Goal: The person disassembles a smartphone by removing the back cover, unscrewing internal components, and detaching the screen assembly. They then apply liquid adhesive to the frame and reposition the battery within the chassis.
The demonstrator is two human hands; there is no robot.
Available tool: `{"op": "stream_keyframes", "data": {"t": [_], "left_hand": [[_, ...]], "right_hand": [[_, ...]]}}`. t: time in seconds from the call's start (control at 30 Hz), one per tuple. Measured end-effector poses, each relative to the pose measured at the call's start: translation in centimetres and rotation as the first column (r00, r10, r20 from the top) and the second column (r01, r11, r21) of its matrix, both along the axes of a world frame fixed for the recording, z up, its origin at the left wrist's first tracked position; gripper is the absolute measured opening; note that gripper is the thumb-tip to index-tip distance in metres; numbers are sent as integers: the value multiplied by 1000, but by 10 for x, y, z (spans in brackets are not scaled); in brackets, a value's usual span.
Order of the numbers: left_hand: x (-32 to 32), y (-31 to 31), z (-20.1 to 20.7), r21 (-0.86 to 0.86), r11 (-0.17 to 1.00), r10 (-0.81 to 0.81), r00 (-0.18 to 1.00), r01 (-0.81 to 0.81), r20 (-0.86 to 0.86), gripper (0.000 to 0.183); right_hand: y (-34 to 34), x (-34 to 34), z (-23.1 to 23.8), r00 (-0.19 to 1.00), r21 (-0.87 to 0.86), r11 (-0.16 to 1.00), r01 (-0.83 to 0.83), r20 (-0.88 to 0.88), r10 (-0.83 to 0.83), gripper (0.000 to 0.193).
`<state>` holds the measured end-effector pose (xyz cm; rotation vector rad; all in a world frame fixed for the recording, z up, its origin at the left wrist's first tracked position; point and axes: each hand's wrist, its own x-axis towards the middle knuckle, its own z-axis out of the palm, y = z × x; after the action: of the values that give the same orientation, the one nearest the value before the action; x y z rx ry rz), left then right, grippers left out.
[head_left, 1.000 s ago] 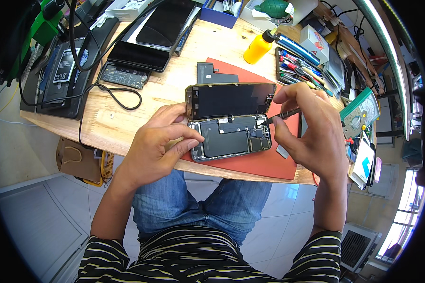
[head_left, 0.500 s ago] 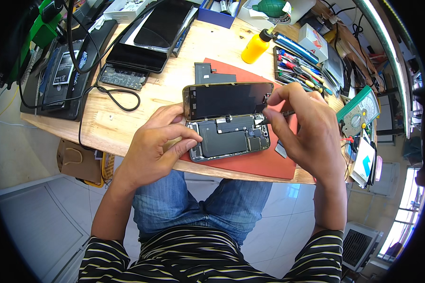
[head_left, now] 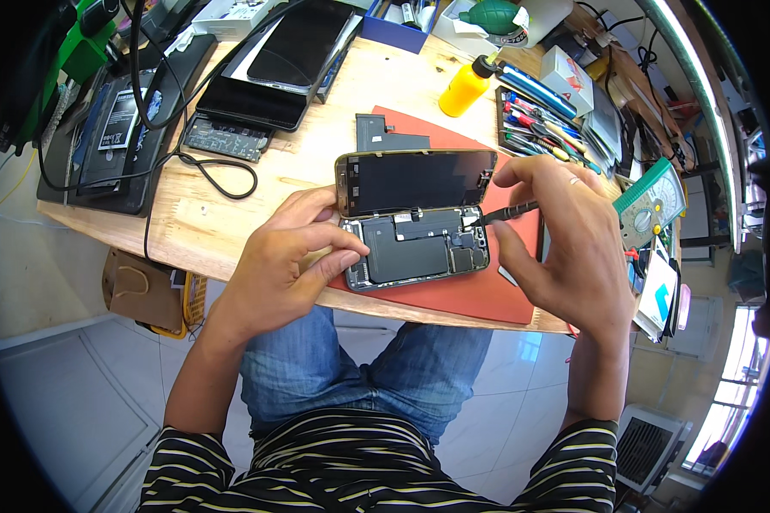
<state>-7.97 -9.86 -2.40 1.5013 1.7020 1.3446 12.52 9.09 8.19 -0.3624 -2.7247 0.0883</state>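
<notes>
Opened phone [head_left: 409, 258] gripped at its left edge by my left hand [head_left: 282, 265], dark tool [head_left: 515, 210] pinched in my right hand [head_left: 569, 248], tip at the phone's upper-right interior.

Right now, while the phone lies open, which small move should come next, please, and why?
Probably steady the phone body with the left hand. The right hand holds a slim dark tool with its tip at the body's far right corner, the left hand sits at the opposite end, and the screen is opened along the far edge, so a slip might disturb it.
</notes>
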Motion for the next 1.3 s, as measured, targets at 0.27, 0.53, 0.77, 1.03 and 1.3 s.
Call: {"op": "stream_keyframes", "data": {"t": [0.27,0.53,0.77,1.03,1.3], "left_hand": [[-1,-2,-2,-1,1000,-8,1000,8,-23,13],[-1,-1,-2,0,1000,-8,1000,8,12,12],[-1,-3,1,-39,998,-41,998,43,48,17],[-4,-4,3,-19,997,-77,996,78,44,22],[-3,-3,0,-16,998,-56,998,56,4,22]], "right_hand": [[-1,5,3,998,-106,994,35,60,-29,25],[-2,7,3,999,-257,965,45,-2,-47,25],[-21,-4,-3,997,-471,880,-56,-79,21,30],[-37,-22,-11,981,-436,880,-191,-108,160,32],[-29,-16,-4,987,-458,875,-157,-104,123,35]]}}
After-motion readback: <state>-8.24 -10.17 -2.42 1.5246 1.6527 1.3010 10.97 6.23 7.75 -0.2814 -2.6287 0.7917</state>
